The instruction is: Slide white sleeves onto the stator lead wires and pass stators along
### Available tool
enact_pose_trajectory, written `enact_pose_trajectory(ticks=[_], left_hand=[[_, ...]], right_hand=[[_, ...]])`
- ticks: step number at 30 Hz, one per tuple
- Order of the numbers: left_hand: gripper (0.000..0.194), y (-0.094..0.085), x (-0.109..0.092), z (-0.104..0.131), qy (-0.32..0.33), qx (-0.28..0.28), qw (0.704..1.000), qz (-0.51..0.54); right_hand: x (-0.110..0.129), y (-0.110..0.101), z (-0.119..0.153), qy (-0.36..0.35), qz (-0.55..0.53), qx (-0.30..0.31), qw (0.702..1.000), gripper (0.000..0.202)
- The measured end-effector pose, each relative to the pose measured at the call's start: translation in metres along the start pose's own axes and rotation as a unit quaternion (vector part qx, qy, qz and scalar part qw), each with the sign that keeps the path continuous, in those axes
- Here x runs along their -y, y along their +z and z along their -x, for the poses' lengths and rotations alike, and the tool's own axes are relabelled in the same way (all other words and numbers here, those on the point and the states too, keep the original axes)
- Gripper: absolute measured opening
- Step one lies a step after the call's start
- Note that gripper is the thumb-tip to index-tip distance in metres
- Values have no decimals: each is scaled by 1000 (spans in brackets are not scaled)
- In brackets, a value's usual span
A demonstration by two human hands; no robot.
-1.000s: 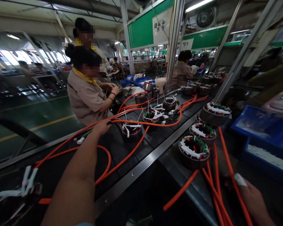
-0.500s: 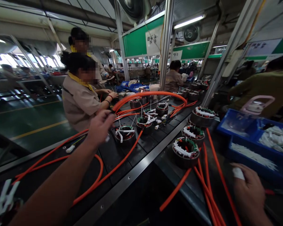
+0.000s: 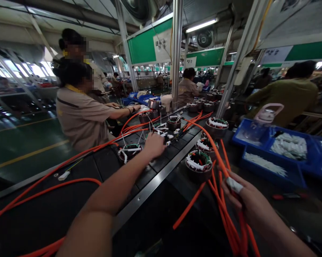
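We are reaching our left hand (image 3: 154, 144) forward, fingers curled over a stator (image 3: 161, 131) on the conveyor, grip unclear. Our right hand (image 3: 250, 203) is grasping the orange cables (image 3: 225, 214), which are running away ahead-left.

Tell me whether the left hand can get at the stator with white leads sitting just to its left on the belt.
Probably yes. The left hand hovers over the black belt right beside that stator. Nothing stands between them; only orange tubes run behind the stator.
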State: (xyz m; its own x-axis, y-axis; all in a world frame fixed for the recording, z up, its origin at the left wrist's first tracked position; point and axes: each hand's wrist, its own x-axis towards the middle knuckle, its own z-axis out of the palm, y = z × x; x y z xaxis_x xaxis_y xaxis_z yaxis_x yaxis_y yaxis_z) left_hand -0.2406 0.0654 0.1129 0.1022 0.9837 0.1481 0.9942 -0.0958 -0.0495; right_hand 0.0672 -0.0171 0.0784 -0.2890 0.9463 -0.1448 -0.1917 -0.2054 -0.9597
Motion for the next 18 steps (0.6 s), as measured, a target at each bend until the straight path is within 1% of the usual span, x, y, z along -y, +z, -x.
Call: enact_pose_trajectory(ticks=[1,3,6,9,11,13,15,17,18], left_hand=[[38,7,14,-13,-28,8,999,-17],[38,20,39,-29,-60,35,997,-41],[42,37,65,-33,-92,52,993,-59],[50,47,83,-25,-130,67,987,-61],[56,49,94,-18,-162,81,982,-58],[62,48,106,-8,-197,94,974,-56],[66,46,119,4,-229,103,966,-57],[69,42,132,19,-248,105,961,-59],[68,40,138,26,-250,102,961,-59]], right_hand=[[-1,-3,3,-2,23,12,1000,40],[-1,-8,10,4,63,30,998,47],[3,-10,21,33,95,31,994,52],[7,-10,36,57,84,17,995,55],[6,-11,45,65,84,34,994,56],[2,-17,55,78,103,63,990,57],[-4,-29,65,83,124,69,986,56],[-11,-47,76,70,139,44,987,55],[-16,-58,83,54,150,18,987,54]])
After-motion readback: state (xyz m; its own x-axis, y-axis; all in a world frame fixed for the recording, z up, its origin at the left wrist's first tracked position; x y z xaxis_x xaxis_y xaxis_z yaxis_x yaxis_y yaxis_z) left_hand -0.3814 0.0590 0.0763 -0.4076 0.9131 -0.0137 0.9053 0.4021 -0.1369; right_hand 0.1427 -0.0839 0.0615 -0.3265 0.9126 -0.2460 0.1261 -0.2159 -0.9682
